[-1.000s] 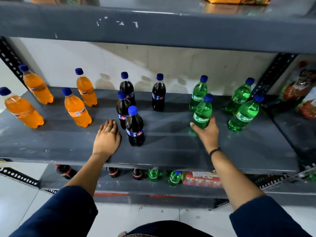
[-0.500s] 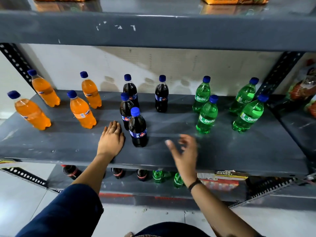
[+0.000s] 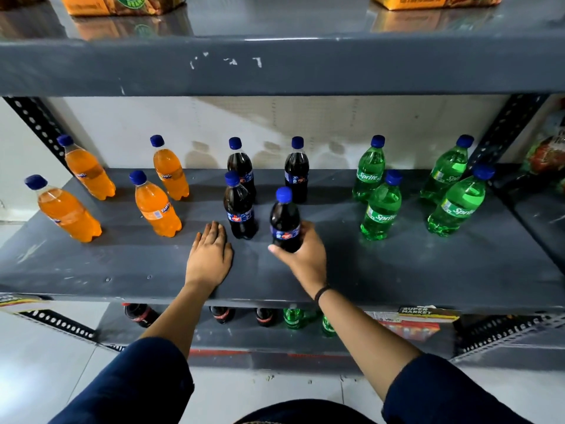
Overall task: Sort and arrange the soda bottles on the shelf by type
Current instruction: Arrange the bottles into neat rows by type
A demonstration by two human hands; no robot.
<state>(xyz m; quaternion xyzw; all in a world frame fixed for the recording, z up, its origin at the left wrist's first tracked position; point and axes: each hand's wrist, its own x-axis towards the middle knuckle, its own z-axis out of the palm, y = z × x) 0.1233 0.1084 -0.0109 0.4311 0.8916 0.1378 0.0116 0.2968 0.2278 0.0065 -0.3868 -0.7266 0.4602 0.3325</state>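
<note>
On the grey shelf (image 3: 412, 270) stand three groups of blue-capped bottles. Several orange Fanta bottles (image 3: 157, 206) are at the left, several dark cola bottles (image 3: 240, 206) in the middle, several green Sprite bottles (image 3: 380, 206) at the right. My right hand (image 3: 305, 255) is wrapped around the lower half of the front cola bottle (image 3: 285, 220), which stands to the right of the other front cola. My left hand (image 3: 209, 255) lies flat on the shelf, palm down, just left of the front colas, holding nothing.
A shelf board above (image 3: 275, 65) overhangs the bottles and carries orange packets (image 3: 122, 4). Perforated metal uprights (image 3: 36, 127) stand at both back corners. The lower shelf holds more cola and green bottles (image 3: 293, 316) and a red packet (image 3: 409, 327). Snack bags (image 3: 547, 154) sit at far right.
My right hand let go of a green Sprite bottle at the right, swung left across the shelf and closed on the front cola bottle, which now sits further right. My left hand stayed flat.
</note>
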